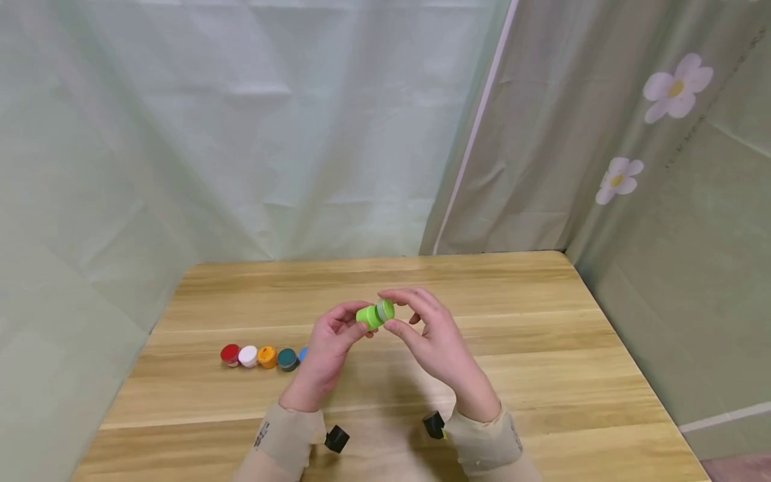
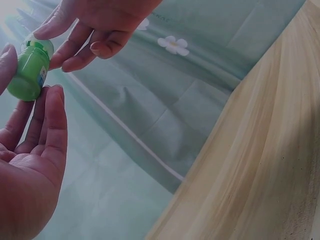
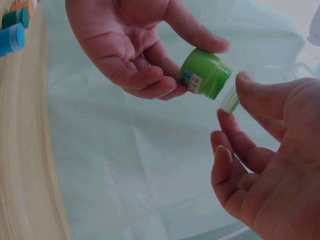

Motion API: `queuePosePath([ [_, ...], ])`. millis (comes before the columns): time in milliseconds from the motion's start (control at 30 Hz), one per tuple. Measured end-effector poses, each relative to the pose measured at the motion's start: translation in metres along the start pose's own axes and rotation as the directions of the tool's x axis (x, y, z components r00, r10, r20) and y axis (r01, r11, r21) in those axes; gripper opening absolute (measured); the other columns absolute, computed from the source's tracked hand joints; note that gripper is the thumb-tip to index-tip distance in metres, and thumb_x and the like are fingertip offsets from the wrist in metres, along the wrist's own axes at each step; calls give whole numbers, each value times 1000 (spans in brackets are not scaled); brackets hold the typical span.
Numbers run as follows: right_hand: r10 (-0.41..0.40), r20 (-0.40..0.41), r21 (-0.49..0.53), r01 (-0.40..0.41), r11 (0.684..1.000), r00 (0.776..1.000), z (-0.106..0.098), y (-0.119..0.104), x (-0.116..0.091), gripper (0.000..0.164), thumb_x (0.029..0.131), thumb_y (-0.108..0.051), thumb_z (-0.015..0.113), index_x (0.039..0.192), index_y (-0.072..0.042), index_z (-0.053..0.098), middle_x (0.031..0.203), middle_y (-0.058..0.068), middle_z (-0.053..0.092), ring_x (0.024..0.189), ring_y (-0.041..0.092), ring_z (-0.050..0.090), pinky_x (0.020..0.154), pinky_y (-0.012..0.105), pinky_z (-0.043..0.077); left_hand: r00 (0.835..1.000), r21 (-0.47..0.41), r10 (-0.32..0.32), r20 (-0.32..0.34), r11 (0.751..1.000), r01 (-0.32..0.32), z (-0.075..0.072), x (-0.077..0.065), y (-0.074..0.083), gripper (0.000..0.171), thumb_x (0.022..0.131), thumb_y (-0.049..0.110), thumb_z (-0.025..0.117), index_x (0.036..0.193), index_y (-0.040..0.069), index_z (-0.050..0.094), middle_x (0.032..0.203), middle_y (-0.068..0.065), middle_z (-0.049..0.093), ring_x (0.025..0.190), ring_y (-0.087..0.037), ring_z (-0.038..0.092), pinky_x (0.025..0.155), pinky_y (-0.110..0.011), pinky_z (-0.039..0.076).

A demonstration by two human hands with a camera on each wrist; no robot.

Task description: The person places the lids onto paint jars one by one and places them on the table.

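My left hand [image 1: 328, 348] pinches a small light-green paint jar [image 3: 202, 74] between thumb and fingers, tilted above the table. A printed label shows on the jar's side in the right wrist view. My right hand [image 1: 430, 338] holds the jar's clear-sided lid [image 3: 230, 100] between thumb and index finger. In the right wrist view a narrow gap separates the lid from the jar's threaded neck. The other right fingers curl loosely beside it.
Left of my hands on the wooden table [image 1: 542, 375] stands a row of paint jars: red [image 1: 230, 355], white [image 1: 248, 356], orange [image 1: 268, 357], dark green [image 1: 288, 359] and blue [image 3: 11, 40]. Pale curtains [image 1: 301, 134] hang behind the table.
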State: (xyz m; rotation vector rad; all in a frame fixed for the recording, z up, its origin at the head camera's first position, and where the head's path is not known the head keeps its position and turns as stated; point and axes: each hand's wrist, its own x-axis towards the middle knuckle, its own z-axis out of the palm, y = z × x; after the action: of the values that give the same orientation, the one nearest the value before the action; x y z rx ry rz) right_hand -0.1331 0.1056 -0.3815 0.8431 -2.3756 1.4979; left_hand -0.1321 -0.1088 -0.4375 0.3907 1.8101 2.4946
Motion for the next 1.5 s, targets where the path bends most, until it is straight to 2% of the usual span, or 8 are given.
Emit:
queuePosePath([
  [333,35,31,-50,-33,998,999,0,-2,1,40,98,-15,80,136,-15,66,129,-5,67,118,15,60,83,37,54,1000,-1,9,-15,1000,-9,-1,1,2,23,101,12,77,124,10,73,118,-2,72,96,-15,68,89,-29,58],
  [867,-47,43,-89,51,995,998,-1,-2,0,39,94,-6,82,131,-16,70,130,-6,69,121,15,60,84,36,55,1000,-17,10,1,1000,-10,0,2,2,23,99,12,79,121,13,74,115,-1,74,96,-13,68,87,-27,59],
  [1067,-33,56,-88,37,995,998,0,-3,1,39,95,-5,81,131,-18,71,132,-8,68,122,14,59,84,36,55,1000,-19,12,6,1000,-12,0,1,2,22,98,15,80,120,17,76,114,0,74,95,-13,69,87,-27,59],
  [1300,-22,65,-108,29,994,998,0,-3,1,39,95,-9,81,132,-17,70,132,-7,69,123,15,58,86,37,54,1000,-13,23,14,1000,-23,0,1,3,22,98,17,80,120,17,76,114,1,75,95,-13,69,86,-27,59],
  [1500,8,47,-133,-2,991,999,1,-3,1,37,94,-21,85,128,-17,71,120,-8,71,118,15,60,87,43,54,1000,6,-9,-5,1000,9,-1,1,4,23,98,11,80,121,14,76,116,0,75,98,-13,70,90,-28,59],
])
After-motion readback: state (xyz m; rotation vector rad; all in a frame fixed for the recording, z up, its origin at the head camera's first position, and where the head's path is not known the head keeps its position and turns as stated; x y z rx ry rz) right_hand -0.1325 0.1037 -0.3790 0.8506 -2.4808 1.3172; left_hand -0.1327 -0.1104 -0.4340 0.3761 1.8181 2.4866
